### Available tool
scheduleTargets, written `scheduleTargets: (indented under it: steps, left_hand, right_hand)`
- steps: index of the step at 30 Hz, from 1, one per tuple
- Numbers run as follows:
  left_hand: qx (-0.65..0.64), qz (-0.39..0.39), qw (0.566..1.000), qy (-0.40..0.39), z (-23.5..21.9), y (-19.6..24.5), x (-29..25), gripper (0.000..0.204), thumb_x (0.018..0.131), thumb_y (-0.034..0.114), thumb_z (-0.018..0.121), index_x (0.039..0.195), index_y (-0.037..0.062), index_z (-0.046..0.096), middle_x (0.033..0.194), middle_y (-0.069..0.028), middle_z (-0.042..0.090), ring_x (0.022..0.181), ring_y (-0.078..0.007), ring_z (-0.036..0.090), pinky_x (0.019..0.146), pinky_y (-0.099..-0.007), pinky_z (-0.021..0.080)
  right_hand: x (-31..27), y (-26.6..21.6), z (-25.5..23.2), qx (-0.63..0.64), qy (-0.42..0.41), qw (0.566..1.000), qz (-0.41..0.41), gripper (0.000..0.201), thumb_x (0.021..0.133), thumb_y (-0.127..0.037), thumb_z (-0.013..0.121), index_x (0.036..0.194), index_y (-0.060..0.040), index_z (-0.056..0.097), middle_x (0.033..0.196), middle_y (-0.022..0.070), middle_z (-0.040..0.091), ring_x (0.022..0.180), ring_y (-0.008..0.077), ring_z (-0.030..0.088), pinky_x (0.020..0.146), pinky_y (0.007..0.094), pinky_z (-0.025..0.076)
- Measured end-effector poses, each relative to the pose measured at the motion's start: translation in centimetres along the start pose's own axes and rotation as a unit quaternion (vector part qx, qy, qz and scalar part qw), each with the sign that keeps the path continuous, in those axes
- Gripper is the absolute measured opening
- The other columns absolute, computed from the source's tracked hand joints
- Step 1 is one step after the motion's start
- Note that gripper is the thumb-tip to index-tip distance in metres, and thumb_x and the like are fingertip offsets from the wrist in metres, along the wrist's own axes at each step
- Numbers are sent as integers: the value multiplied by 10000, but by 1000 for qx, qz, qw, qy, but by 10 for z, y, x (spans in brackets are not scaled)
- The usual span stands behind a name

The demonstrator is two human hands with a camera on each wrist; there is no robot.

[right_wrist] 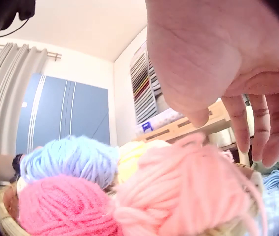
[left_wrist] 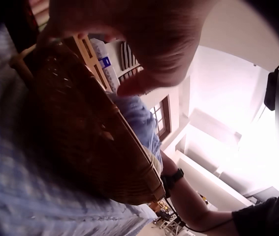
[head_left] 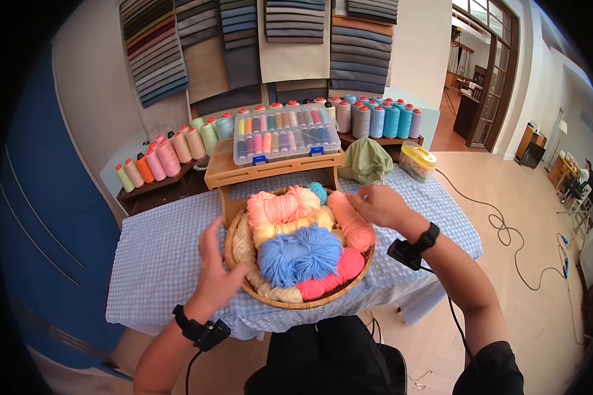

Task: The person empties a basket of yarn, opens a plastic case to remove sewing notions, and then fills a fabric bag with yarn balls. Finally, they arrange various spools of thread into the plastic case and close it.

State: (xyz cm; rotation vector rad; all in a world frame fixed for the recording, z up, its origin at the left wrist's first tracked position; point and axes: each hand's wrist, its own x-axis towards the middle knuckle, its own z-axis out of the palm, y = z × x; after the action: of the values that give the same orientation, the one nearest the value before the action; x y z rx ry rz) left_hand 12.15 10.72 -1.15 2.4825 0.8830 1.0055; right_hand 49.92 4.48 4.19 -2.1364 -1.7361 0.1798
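Note:
A round wicker basket (head_left: 290,305) full of yarn stands on the checked tablecloth. In it lie a fluffy blue skein (head_left: 300,255), a hot pink one (head_left: 336,276), a peach skein (head_left: 282,205) at the back, yellow and cream yarn (head_left: 275,293), and a small teal ball (head_left: 317,191). My left hand (head_left: 219,263) is at the basket's left rim, fingers extended and thumb spread apart. Over the right rim, beside a salmon skein (head_left: 352,224), my right hand (head_left: 381,207) hangs with loose fingers. In the right wrist view nothing sits between those fingers (right_wrist: 260,128).
Behind the basket, a wooden stand (head_left: 277,172) carries a clear case (head_left: 286,135) of small thread spools. Thread cones (head_left: 168,160) line both sides. A green cloth bag (head_left: 367,161) and a yellow-lidded tub (head_left: 418,162) stand back right. A cable (head_left: 507,229) lies on the floor.

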Motion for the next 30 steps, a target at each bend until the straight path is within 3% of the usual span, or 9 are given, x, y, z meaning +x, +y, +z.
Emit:
scheduleTargets:
  steps: [2,3,4,5,8,10,18,25,30]
  left_hand:
    - [-141,-170,971,95,3,-20,-5,775,872,151,701,1520,-12,308,1448,-244,447,1265,-380,528,1054,-501,464]
    - [-140,-172,971,93,-3,-16,-1,775,872,151,701,1520,-12,308,1448,-244,447,1265,-380,528,1054,-501,464]
    - [-280,-294,914,-27,-14,-7,9,647,905,124,647,1476,-18,378,1369,-221,526,1170,-342,598,967,-466,526]
    - [-404,-401,810,-143,-21,-2,16,529,938,97,593,1432,-24,448,1290,-197,605,1076,-304,668,881,-431,587]
    - [-376,-399,811,-203,-19,-3,20,365,968,92,534,1310,-30,570,1151,-154,683,986,-259,709,782,-406,623]
    - [-384,-403,809,-188,-18,-14,20,342,963,86,540,1278,-34,593,1158,-149,683,1000,-249,705,789,-405,622]
    - [-354,-424,816,-170,-72,2,-19,340,920,42,568,1246,-38,621,1150,-112,695,1013,-212,695,838,-390,605]
    - [-345,-479,805,-60,-148,16,-100,377,893,-24,602,1266,-79,608,1176,-119,705,1063,-201,685,947,-325,549]
    - [-365,-525,763,100,-188,6,-153,335,867,-37,595,1196,-92,624,1052,-143,722,915,-229,722,830,-334,592]
  right_hand:
    - [9,30,2,75,21,997,27,550,1007,-493,524,883,-3,741,853,220,729,733,379,716,683,467,562]
    - [6,33,0,211,-28,973,86,529,1015,-460,542,872,16,726,747,145,708,556,259,671,501,381,516]
    - [7,39,1,212,-30,973,87,529,1015,-460,542,872,16,726,747,145,708,556,259,671,501,381,516]
    - [10,47,5,281,-65,949,126,503,1015,-437,558,866,15,716,721,110,686,508,206,624,450,341,470]
    - [24,75,18,361,-90,915,159,427,1001,-377,603,864,16,702,707,68,670,462,156,563,415,299,418]
    - [35,99,28,389,28,910,140,399,996,-357,606,886,16,697,703,64,660,460,143,538,420,296,398]
    - [61,162,24,644,117,731,194,219,983,-295,597,881,-101,594,654,-79,452,489,59,340,451,242,269]
    - [77,169,29,662,101,721,175,226,990,-305,612,879,-109,599,687,-72,480,512,55,351,466,239,272]
    - [77,182,48,692,105,692,176,213,984,-292,628,885,-104,605,682,-74,480,510,52,348,468,235,273]
